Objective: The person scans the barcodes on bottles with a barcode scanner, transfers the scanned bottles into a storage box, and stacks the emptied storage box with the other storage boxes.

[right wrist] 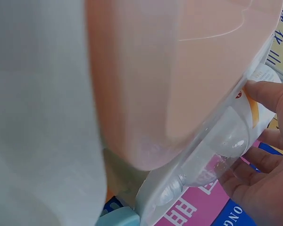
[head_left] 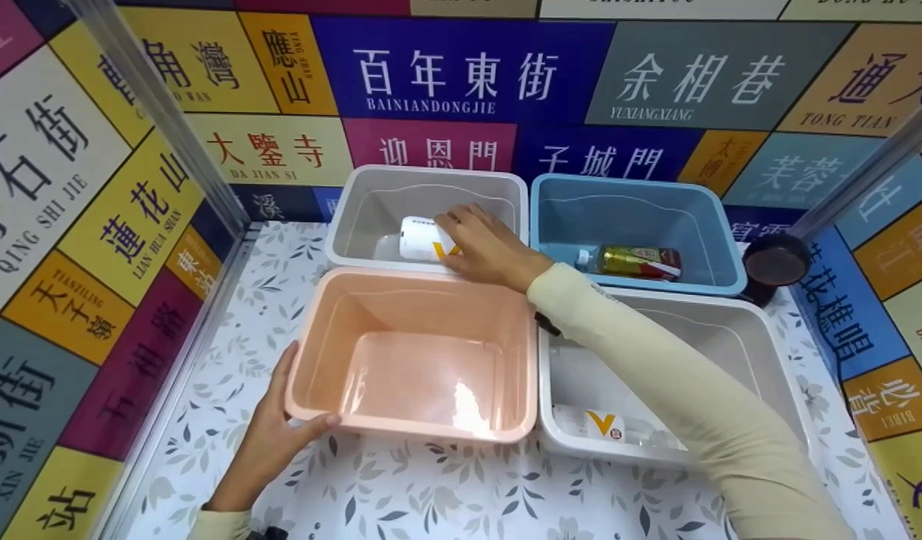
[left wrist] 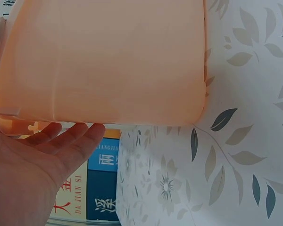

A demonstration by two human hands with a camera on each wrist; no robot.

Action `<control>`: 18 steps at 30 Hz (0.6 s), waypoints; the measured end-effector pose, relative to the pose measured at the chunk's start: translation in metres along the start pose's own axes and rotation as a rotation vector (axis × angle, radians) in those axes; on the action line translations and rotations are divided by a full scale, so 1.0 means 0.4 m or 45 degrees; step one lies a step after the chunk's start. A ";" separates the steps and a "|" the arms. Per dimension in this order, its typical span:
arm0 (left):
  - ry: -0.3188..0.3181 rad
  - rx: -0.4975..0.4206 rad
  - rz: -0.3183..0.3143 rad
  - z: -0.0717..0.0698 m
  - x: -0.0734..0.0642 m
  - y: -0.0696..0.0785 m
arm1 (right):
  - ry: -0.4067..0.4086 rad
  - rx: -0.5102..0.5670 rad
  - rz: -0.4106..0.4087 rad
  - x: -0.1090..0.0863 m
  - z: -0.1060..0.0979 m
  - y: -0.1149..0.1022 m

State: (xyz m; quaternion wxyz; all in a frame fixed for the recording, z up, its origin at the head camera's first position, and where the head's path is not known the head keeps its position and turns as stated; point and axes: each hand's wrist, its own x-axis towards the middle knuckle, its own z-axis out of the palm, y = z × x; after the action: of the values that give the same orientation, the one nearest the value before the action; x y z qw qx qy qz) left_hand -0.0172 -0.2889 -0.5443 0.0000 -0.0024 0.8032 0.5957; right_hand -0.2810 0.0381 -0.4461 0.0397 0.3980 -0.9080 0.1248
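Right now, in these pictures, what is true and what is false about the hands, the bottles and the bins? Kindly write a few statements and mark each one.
1. The right hand holds a white-labelled bottle. True.
2. The left hand touches the peach bin. True.
3. A bottle with a gold and red label lies in the blue bin. True.
4. The right hand is over the blue bin. False: it is at the light grey bin.
5. The peach bin stands behind the light grey bin. False: it stands in front.
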 end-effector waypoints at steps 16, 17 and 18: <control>0.009 0.012 -0.020 -0.001 -0.002 0.002 | -0.024 0.276 0.099 -0.006 0.002 0.014; 0.007 0.010 -0.021 -0.002 -0.002 0.002 | -0.026 0.279 0.101 -0.006 0.002 0.015; 0.007 0.007 -0.020 -0.002 -0.001 0.001 | -0.027 0.274 0.104 -0.007 0.001 0.016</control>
State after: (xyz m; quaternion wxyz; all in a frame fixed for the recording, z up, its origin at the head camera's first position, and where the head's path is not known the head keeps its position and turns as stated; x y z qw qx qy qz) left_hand -0.0167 -0.2894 -0.5437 0.0023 -0.0103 0.8048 0.5934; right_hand -0.2836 0.0442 -0.4482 -0.0181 0.3639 -0.9052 0.2189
